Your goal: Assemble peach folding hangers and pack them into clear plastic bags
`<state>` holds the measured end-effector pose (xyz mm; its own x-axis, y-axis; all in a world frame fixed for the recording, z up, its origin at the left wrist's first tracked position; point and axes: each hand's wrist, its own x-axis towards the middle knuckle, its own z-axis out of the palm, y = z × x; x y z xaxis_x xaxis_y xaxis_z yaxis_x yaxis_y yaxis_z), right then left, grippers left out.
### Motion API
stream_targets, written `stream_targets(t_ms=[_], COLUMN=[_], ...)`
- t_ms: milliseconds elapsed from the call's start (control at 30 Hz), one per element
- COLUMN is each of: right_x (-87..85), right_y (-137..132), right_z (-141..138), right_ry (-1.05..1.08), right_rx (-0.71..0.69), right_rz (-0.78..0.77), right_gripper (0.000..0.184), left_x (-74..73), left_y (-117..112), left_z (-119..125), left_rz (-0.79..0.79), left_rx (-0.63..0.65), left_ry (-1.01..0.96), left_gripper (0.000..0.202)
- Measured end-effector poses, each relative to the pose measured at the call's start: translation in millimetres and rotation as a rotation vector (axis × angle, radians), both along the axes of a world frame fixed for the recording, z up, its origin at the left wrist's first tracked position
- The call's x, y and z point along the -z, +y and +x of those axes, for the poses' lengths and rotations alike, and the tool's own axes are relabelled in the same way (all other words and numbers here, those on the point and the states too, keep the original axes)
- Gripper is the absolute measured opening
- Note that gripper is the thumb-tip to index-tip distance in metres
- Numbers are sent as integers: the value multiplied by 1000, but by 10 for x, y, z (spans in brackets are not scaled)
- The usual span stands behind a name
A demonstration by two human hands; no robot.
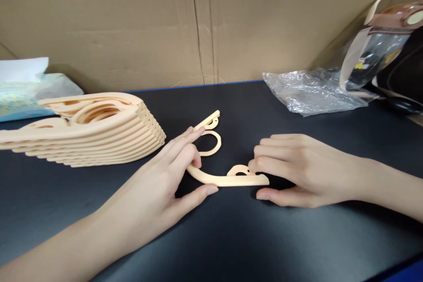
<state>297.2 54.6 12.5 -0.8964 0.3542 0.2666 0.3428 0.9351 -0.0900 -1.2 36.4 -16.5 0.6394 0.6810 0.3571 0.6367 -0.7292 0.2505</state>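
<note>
A peach plastic hanger point(228, 179) lies flat on the black table point(231, 238), its hook curling toward the back. My left hand point(165, 185) rests over the hanger's left half, fingers pinched on its curved arm and thumb stretched out below. My right hand point(291, 169) grips the hanger's right end, fingertips on top and thumb flat on the table beneath. A stack of several identical peach hangers point(86, 130) lies at the left, just beyond my left hand.
A cardboard wall point(198, 22) closes off the back. Crumpled clear plastic wrap point(307, 90) lies at the back right beside a packaged item with a peach strap point(380, 48). A pale blue tissue pack point(23, 88) sits at the far left.
</note>
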Motion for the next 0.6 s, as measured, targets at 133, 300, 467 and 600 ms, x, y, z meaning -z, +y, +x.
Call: stream_targets(t_ms=[133,300,467,600], right_x=[3,3,12,8], right_y=[11,21,27,29], right_z=[4,13,9,11], right_ry=[5,1,2,-5], right_rx=[30,44,55,68], right_rz=[21,13,23,32], right_gripper=[27,27,29,29], left_x=[-30,-59,-55,-33], left_y=[-16,-35,-30,-13], left_z=[22,34,30,16], left_rz=[-38,-66,-76,-47], left_rx=[-18,-26,-28,5], left_ry=[4,14,16,3], left_gripper=[21,21,21,20])
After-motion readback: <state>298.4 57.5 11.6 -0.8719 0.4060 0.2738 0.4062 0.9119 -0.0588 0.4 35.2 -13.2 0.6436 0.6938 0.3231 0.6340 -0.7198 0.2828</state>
